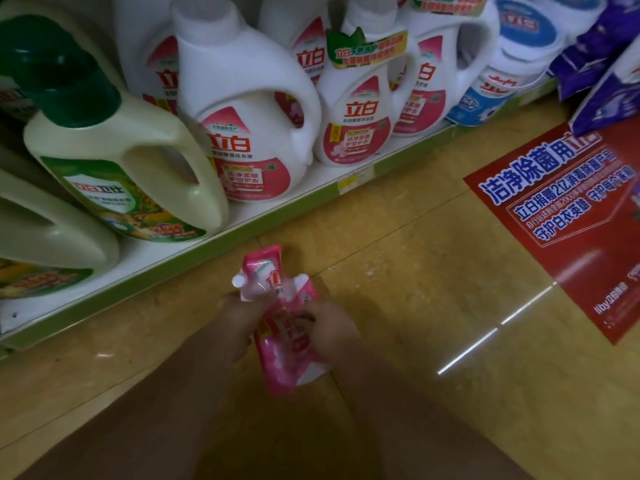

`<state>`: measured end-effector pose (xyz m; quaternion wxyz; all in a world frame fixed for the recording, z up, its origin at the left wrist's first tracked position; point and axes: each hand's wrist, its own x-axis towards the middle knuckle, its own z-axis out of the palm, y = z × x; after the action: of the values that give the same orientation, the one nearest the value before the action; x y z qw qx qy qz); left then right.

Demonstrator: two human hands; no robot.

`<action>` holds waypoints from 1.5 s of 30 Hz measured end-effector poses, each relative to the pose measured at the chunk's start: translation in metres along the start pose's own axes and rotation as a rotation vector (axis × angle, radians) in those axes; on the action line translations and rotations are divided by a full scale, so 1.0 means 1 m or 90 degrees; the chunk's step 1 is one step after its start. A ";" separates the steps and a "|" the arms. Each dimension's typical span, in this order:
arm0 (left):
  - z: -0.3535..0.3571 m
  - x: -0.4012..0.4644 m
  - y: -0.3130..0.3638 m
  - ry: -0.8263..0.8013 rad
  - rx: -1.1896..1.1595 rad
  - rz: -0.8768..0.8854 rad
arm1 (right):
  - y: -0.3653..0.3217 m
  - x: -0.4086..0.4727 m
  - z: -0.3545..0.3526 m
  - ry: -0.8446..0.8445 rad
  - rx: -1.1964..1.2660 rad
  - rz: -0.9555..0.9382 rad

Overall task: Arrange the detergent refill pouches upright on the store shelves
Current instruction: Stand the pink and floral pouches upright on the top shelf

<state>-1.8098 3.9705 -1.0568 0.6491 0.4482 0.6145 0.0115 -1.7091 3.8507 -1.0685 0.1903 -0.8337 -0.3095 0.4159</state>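
- The shelf [263, 216], lowest in the store rack, carried big detergent jugs along its front: a cream jug [114, 168] with a green cap at the left and white jugs [249, 109] with pink labels beside it.
- The floor [398, 258] of tan tiles lay below, with a red poster [568, 216] on it at the right.
- The pink refill pouch [282, 327] hung above the floor, just in front of the shelf edge, its white spout cap pointing toward the shelf.
- The left hand [239, 327] gripped the pouch's left side; the right hand [329, 329] pinched its right side, fingers curled.
- To do it well, probably square the pouch's base flat, spout up, before setting it down.
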 end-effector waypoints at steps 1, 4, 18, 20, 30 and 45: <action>0.003 -0.002 -0.008 -0.009 0.035 -0.030 | 0.006 0.001 -0.003 -0.006 -0.010 0.005; 0.012 -0.009 -0.035 -0.054 0.110 -0.135 | 0.026 0.001 -0.010 -0.046 -0.054 0.082; 0.014 -0.010 -0.044 0.005 -0.025 -0.101 | 0.024 -0.009 0.007 -0.049 -0.015 0.104; 0.013 -0.008 -0.043 0.008 -0.006 -0.074 | 0.024 -0.012 0.005 -0.050 0.056 0.102; -0.002 -0.020 -0.028 -0.066 0.038 -0.044 | 0.040 -0.023 -0.004 -0.178 0.388 0.237; -0.013 -0.052 -0.002 -0.134 0.008 0.004 | 0.019 -0.045 -0.038 -0.155 0.391 0.193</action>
<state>-1.8344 3.9478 -1.0153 0.7075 0.4528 0.5414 -0.0372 -1.6922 3.8040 -1.0311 0.3298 -0.7185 -0.0631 0.6090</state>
